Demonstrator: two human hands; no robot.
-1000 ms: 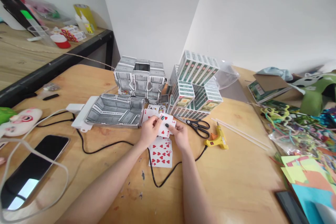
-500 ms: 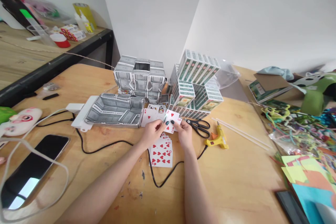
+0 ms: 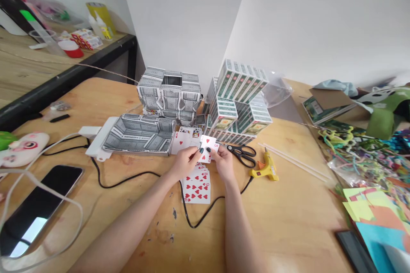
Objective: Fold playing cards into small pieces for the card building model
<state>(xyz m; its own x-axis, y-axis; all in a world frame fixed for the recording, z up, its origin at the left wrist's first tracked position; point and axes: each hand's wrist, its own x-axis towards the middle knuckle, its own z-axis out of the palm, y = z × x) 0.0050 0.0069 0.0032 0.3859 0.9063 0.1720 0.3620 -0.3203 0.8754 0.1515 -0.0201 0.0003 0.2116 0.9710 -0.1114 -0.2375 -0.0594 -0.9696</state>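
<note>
Between both hands are a few playing cards (image 3: 207,143), hearts facing up, a two on top and part of a three behind it. My left hand (image 3: 185,161) pinches their left edge, and my right hand (image 3: 223,163) grips the right side with the thumb on the front. Below the hands, a fanned pile of heart cards (image 3: 197,190) lies on the table with a nine on top. Just beyond my left hand rest an ace of hearts (image 3: 180,143) and a queen and other face cards. A tray covered in card backs (image 3: 141,134) stands to the left.
Behind stand a card-covered box structure (image 3: 171,94) and stacked card boxes (image 3: 240,81). Black scissors (image 3: 241,153) and a yellow glue gun (image 3: 267,166) lie at right, its black cable crossing the table. A phone (image 3: 41,204) and white cord are at left; coloured paper (image 3: 374,213) lies at far right.
The held cards have shifted slightly left and tilted a little, with both hands still on them. The pile below and the other things stay put.
</note>
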